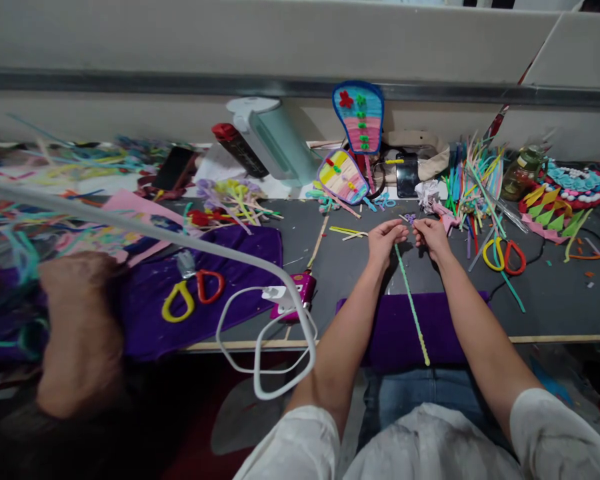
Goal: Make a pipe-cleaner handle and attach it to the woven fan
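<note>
Both hands pinched shut over the table (340, 267): left hand (386, 239) and right hand (431, 235) grip my green pipe cleaner (411, 303) top, beside a small purple piece (410, 217).

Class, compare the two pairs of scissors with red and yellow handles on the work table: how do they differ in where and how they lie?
The left scissors lie on a purple cloth, far from the hands; the right scissors lie on the bare grey table, close beside the right hand. The left pair's blades are in plain view; the right pair's blades run in among pipe cleaners. Both have one red and one yellow handle loop.
</note>
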The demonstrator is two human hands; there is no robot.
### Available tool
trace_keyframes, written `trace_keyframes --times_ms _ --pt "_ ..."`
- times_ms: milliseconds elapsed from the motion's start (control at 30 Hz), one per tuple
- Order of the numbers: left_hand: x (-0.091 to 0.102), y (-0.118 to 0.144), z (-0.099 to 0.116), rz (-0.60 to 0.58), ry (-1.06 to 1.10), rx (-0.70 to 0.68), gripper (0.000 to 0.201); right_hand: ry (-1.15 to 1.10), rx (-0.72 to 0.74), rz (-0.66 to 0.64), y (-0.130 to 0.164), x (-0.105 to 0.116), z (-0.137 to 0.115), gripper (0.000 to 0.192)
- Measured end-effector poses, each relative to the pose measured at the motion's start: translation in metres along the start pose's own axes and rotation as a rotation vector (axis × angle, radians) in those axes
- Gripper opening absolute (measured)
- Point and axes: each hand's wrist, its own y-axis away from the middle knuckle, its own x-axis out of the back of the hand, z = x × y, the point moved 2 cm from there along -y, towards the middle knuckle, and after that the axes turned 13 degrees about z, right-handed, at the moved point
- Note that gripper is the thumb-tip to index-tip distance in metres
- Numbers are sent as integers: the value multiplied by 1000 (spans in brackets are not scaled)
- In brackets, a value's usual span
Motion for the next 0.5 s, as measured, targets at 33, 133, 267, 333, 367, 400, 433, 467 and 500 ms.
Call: trace_keyframes --times_ms 33,133,267,333,367,400,433,467,500 --pt "0 0 0 -1 -1 -3 38 1 0 -6 0 0 0 30" --pt "0 0 1 -9 -6 -13 40 2 -9 -15 -1 0 0 29" --pt "-1 0 1 -12 -9 -37 42 -6 -8 -18 0 0 -1 28" --pt "-1 0 0 -6 -7 -46 42 -4 -5 -25 0 0 -1 28" --pt "-1 0 0 -3 -7 -50 42 -2 -4 -26 0 0 -1 27" --pt "-1 0 0 -1 -8 -55 43 1 -2 -25 0 0 -1 28" --pt "-1 0 0 -1 -10 -59 43 3 2 -22 0 0 0 28" --pt "-1 0 -1 -3 -13 -61 43 5 9 -17 0 0 0 28" --pt "-1 0 -1 -8 -16 -62 43 6 21 -11 0 0 0 29"
